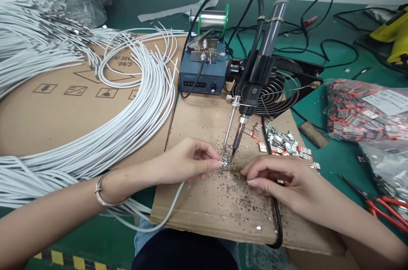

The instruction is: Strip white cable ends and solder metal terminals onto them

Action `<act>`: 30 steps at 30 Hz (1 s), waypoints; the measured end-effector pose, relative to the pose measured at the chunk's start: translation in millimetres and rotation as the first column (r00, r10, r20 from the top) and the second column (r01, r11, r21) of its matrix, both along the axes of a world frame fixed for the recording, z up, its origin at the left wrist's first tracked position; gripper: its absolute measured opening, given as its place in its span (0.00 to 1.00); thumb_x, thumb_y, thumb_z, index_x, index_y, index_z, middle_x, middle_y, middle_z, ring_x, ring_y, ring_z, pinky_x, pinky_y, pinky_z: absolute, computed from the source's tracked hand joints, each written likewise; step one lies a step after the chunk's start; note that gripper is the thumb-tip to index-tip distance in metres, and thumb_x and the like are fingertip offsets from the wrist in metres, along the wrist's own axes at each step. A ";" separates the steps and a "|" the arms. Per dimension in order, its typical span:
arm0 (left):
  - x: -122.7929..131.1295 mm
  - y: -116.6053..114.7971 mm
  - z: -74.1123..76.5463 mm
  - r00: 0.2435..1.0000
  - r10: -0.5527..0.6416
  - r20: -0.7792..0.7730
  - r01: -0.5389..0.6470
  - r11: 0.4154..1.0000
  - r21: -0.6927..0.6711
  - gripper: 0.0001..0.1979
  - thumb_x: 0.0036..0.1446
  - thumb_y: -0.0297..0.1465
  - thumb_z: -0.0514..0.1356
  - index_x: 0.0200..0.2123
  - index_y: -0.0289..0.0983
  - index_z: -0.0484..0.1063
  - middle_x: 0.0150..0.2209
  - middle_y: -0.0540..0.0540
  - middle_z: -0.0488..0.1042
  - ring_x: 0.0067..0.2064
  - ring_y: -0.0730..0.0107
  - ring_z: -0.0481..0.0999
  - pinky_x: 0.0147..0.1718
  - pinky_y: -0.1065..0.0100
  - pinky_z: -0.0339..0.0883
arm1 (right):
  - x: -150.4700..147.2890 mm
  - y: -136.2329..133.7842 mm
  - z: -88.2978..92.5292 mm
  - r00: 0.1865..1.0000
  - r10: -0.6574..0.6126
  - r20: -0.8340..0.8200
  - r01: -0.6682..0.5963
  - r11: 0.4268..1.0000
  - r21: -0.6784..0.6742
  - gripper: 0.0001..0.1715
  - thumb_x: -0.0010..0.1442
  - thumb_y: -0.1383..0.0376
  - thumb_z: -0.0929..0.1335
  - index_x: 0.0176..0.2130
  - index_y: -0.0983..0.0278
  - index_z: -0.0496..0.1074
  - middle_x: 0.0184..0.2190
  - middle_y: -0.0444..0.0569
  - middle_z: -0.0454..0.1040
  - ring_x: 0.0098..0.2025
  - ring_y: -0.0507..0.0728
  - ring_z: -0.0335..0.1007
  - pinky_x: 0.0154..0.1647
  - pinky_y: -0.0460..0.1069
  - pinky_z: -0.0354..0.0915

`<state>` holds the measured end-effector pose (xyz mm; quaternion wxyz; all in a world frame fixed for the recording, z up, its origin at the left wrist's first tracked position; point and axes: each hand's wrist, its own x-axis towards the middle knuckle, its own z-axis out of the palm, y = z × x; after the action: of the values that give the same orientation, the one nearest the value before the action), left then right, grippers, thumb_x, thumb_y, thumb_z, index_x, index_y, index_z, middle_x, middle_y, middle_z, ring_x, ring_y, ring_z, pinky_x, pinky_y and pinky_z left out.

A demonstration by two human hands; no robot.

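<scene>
Fingers of the left hand (pixel 188 159): thumb and forefinger (pixel 213 163) pinched shut on the stripped end of a white cable (pixel 174 207), holding it at the iron's tip, near the middle of the table's front edge.
White cable: runs back under the left palm and loops down over the front edge of the cardboard sheet (pixel 223 206).
Bracelet (pixel 102 189): thin metal band on the left wrist.
Cable bundle (pixel 95 134): many white cables in a wide curve over a flat cardboard box (pixel 47 108) at the table's left side.
Soldering station (pixel 202 77): blue box behind the cardboard sheet, with a solder spool (pixel 212 18) on top.
Soldering iron (pixel 255 70): fixed upright and tilted, its tip pointing down between the two hands, a thin feed tube (pixel 228 134) just beside it.
Fan (pixel 277 87): black, lying flat behind the iron.
Fingers of the right hand (pixel 282 183): curled, tips (pixel 255 183) drawn together on the sheet just right of the iron's tip; what they pinch is hidden.
Metal connectors (pixel 283 140): small loose pile near the right hand, on the sheet's right edge.
Bag (pixel 360 108): clear, full of red and metal parts, toward the right edge of the green table (pixel 331 159).
Scissors (pixel 379 204): red-handled, at the front right corner.
</scene>
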<state>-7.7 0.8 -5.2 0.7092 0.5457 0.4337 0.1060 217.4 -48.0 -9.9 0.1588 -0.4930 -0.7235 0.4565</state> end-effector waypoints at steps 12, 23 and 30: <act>0.6 -0.5 -3.5 0.997 0.071 0.029 -0.069 0.996 -0.053 0.05 0.52 0.27 0.60 0.30 0.31 0.74 0.14 0.56 0.66 0.13 0.83 0.60 0.11 0.80 0.55 | -22.7 10.5 -10.7 0.843 -0.444 -0.302 0.264 0.832 -0.488 0.06 0.46 0.65 0.73 0.29 0.64 0.76 0.22 0.46 0.78 0.26 0.53 0.75 0.27 0.45 0.74; 1.7 -1.9 -2.8 0.990 0.138 0.034 -0.135 0.988 -0.079 0.04 0.50 0.26 0.61 0.29 0.32 0.76 0.13 0.56 0.67 0.13 0.82 0.61 0.11 0.79 0.56 | -38.1 7.6 -17.9 0.739 -0.557 -0.380 0.404 0.817 -0.411 0.06 0.45 0.64 0.74 0.28 0.62 0.76 0.21 0.46 0.79 0.22 0.54 0.76 0.25 0.46 0.76; 2.3 -0.1 -3.4 0.992 0.119 0.040 -0.116 0.990 -0.080 0.05 0.51 0.27 0.61 0.29 0.31 0.76 0.15 0.55 0.66 0.13 0.82 0.62 0.11 0.80 0.58 | -35.5 8.1 -15.6 0.733 -0.532 -0.424 0.378 0.836 -0.397 0.04 0.46 0.68 0.73 0.27 0.62 0.75 0.21 0.45 0.79 0.22 0.52 0.76 0.24 0.42 0.75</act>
<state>-5.4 0.7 -8.6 0.7318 0.4887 0.4529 0.1430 181.9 -39.9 -25.5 0.3830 -0.5322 -0.4351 0.6170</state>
